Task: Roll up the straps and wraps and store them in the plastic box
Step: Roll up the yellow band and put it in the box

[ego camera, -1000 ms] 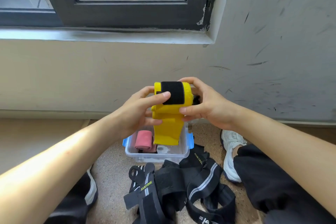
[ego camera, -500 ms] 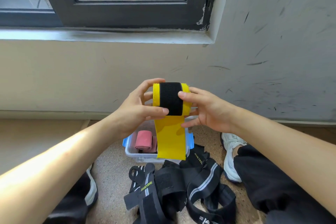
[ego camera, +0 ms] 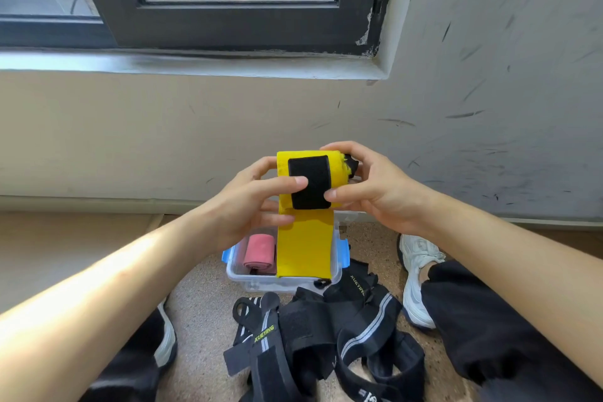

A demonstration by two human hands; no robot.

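Yellow wrap point(ego camera: 305, 235) held mid-air between both hands, directly above plastic box point(ego camera: 235, 272) on floor. Roll axis runs left-right; loose tail hangs straight down in front of box. Left hand point(ego camera: 251, 202) grips roll's left end, thumb on black velcro patch point(ego camera: 310, 181); right hand point(ego camera: 368, 186) grips right end. Both equally near. Judgement: tail needs winding up before roll drops beside pink roll point(ego camera: 260, 253). Black straps point(ego camera: 326, 330) lie nearer person, unrolled.

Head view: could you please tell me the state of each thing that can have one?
yellow wrap, partly rolled, tail hanging loose.
left hand, gripping the yellow wrap.
right hand, gripping the yellow wrap.
plastic box, open.
pink wrap, rolled, inside the plastic box.
black straps, unrolled, heaped on the floor.
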